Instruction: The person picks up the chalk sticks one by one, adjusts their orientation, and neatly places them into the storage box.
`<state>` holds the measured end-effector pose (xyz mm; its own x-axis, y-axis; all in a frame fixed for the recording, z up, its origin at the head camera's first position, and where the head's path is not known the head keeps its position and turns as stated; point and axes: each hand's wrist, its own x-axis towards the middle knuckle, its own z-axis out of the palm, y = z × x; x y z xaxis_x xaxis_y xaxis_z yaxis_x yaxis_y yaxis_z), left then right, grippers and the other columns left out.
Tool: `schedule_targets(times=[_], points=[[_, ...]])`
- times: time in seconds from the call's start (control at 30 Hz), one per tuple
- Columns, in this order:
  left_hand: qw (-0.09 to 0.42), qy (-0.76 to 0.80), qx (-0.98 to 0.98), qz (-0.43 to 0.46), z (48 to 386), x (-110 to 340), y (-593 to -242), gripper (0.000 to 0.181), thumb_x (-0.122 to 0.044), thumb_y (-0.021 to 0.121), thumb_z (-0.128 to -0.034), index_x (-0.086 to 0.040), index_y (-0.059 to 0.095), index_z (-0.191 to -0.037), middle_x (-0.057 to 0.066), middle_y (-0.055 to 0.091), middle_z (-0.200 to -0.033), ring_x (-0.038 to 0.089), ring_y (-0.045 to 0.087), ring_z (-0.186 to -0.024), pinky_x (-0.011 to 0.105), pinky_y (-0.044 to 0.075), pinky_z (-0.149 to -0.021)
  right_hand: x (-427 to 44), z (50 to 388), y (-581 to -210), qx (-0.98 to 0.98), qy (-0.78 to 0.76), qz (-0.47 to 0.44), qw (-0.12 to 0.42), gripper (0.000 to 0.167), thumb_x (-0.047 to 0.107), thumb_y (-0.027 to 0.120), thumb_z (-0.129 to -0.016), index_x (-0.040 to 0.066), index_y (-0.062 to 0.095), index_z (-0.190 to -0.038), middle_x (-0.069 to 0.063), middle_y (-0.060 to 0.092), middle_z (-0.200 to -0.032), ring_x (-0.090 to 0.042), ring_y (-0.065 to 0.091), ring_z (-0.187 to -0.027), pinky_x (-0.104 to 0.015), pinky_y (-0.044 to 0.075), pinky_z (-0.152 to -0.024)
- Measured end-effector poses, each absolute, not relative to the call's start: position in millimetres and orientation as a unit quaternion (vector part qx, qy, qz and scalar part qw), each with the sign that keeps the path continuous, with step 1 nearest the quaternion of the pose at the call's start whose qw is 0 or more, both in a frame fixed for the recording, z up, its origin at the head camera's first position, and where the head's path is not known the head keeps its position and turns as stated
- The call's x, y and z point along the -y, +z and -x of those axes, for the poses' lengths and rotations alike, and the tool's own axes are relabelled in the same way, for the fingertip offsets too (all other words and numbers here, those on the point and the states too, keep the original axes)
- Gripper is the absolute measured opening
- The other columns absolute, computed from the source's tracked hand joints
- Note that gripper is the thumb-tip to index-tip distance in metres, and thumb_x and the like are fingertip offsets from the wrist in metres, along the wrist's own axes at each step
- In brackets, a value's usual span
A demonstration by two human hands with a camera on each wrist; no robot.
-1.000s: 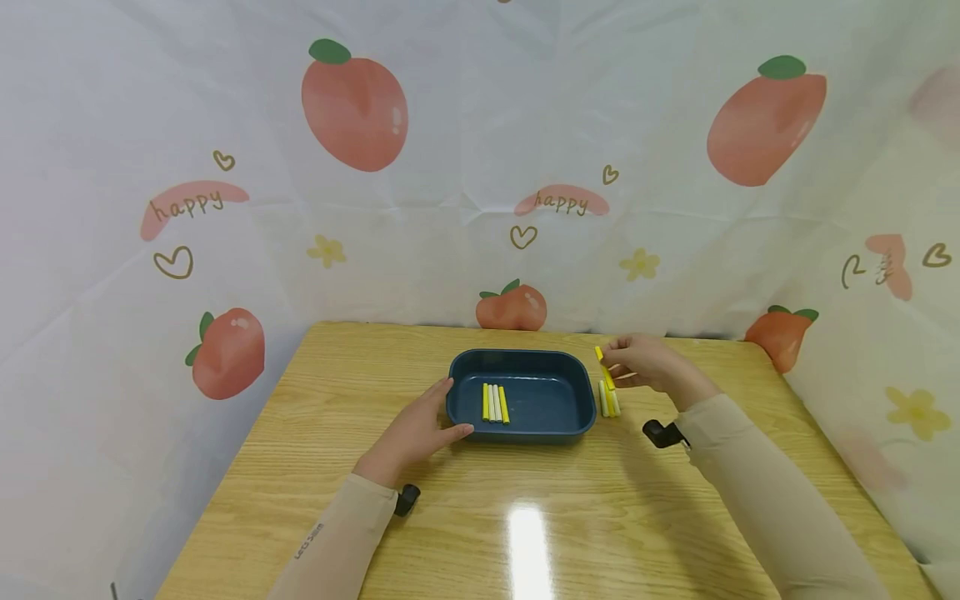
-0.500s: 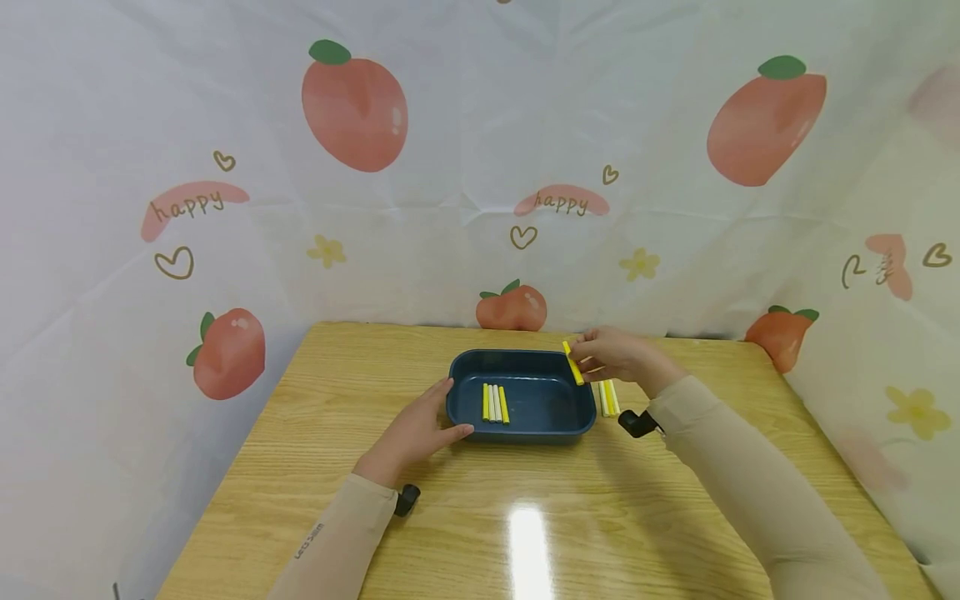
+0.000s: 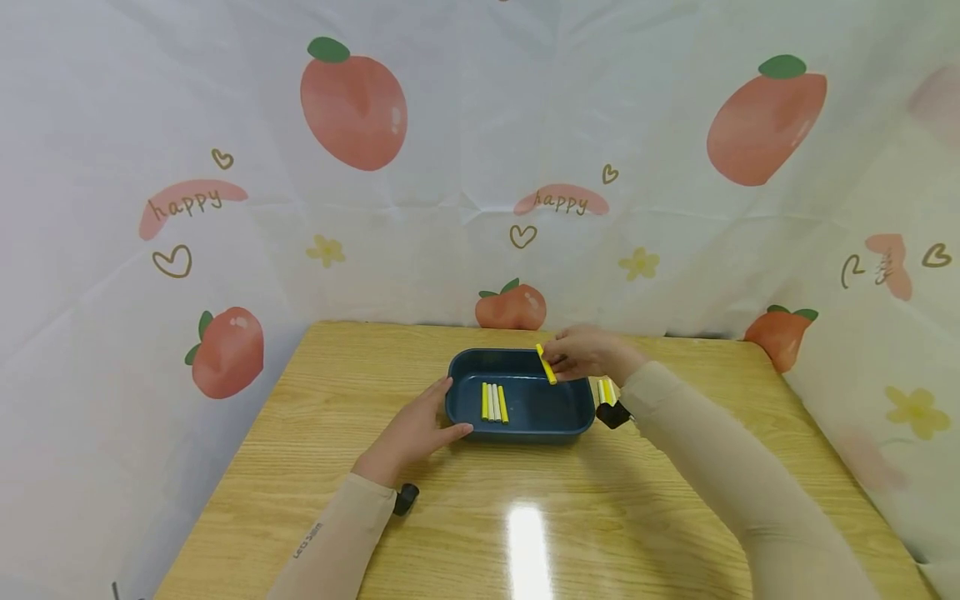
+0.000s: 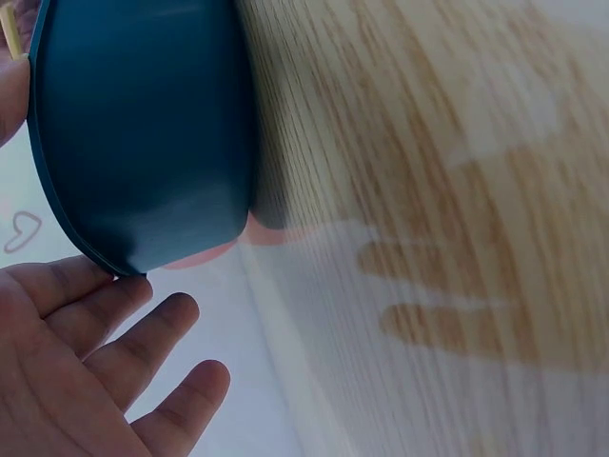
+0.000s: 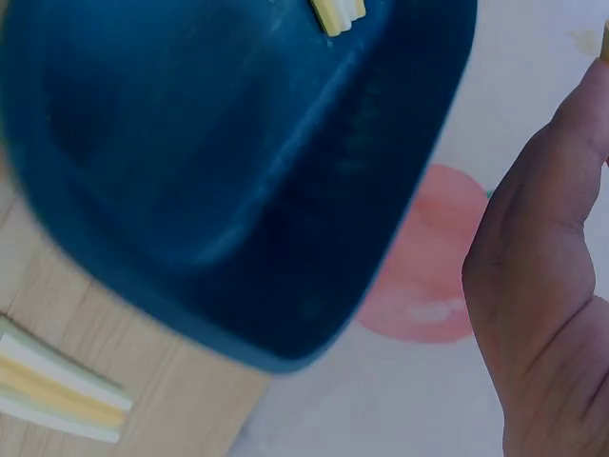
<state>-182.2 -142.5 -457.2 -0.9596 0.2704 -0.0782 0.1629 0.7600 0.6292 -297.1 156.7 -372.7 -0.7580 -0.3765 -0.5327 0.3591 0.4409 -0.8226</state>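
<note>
A dark blue rectangular basin (image 3: 551, 408) rests on the wooden table. My left hand (image 3: 408, 429) steadies its left end, thumb (image 4: 11, 95) near the front rim and fingertips touching the end, fingers spread. Over the basin's far right part, my right hand (image 3: 588, 353) pinches a yellow chalk stick (image 3: 547, 364), held tilted above the floor of the basin. Several yellow and white chalk sticks (image 3: 494, 403) lie side by side in the basin's left half. In the right wrist view my right hand (image 5: 542, 248) is partly cut off at the edge.
Right of the basin lie a few white and yellow chalk sticks (image 5: 62, 390), partly hidden by the right wrist's camera (image 3: 613, 414) in the head view. A white cloth curtain (image 3: 420, 250) with fruit prints stands behind the table (image 3: 450, 517).
My right hand has carried the yellow chalk stick leftward, from above the loose sticks to over the basin. The left hand and the basin have stayed in place.
</note>
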Motion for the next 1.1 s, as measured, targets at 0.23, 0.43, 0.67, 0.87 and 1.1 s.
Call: schedule_targets(times=[0.23, 0.43, 0.67, 0.87, 1.1], points=[[0.086, 0.326, -0.934, -0.116, 183, 143, -458, 0.098, -0.055, 0.071, -0.0884, -0.012, 0.021, -0.161, 0.008, 0.024, -0.165, 0.03, 0.03, -0.148, 0.048, 0.032, -0.117, -138, 304, -387, -0.769, -0.527, -0.007, 0.361, 0.008, 0.005, 0.061, -0.089, 0.002, 0.054, -0.092, -0.008, 0.05, -0.085, -0.019, 0.053, -0.071, -0.026, 0.056, -0.066], [0.083, 0.327, -0.934, -0.114, 183, 143, -458, 0.097, -0.053, 0.072, -0.0884, -0.012, 0.022, -0.161, 0.008, 0.024, -0.164, 0.03, 0.029, -0.148, 0.048, 0.031, -0.117, -126, 310, -399, -0.766, -0.518, -0.028, 0.379, 0.015, 0.006, 0.063, -0.089, -0.002, 0.06, -0.101, -0.011, 0.054, -0.095, -0.02, 0.055, -0.076, -0.026, 0.057, -0.069], [0.084, 0.339, -0.931, -0.111, 184, 143, -459, 0.097, -0.052, 0.073, -0.0887, -0.011, 0.021, -0.161, 0.009, 0.023, -0.165, 0.03, 0.028, -0.148, 0.049, 0.03, -0.117, -115, 315, -410, -0.776, -0.495, -0.033, 0.389, 0.016, 0.009, 0.062, -0.094, -0.003, 0.061, -0.105, -0.012, 0.057, -0.093, -0.02, 0.058, -0.075, -0.026, 0.059, -0.069], [0.083, 0.342, -0.929, -0.112, 185, 144, -461, 0.097, -0.052, 0.073, -0.0885, -0.011, 0.022, -0.161, 0.009, 0.023, -0.165, 0.03, 0.029, -0.148, 0.049, 0.031, -0.117, -106, 319, -422, -0.785, -0.473, -0.046, 0.397, 0.029, 0.008, 0.064, -0.092, -0.008, 0.063, -0.116, -0.015, 0.061, -0.1, -0.021, 0.06, -0.075, -0.028, 0.059, -0.069], [0.084, 0.343, -0.928, -0.117, 184, 143, -461, 0.097, -0.052, 0.072, -0.0891, -0.011, 0.022, -0.161, 0.009, 0.022, -0.165, 0.03, 0.029, -0.148, 0.048, 0.031, -0.117, -97, 319, -430, -0.794, -0.443, -0.065, 0.41, 0.028, 0.006, 0.066, -0.089, -0.006, 0.064, -0.114, -0.017, 0.064, -0.105, -0.02, 0.063, -0.076, -0.029, 0.06, -0.073]])
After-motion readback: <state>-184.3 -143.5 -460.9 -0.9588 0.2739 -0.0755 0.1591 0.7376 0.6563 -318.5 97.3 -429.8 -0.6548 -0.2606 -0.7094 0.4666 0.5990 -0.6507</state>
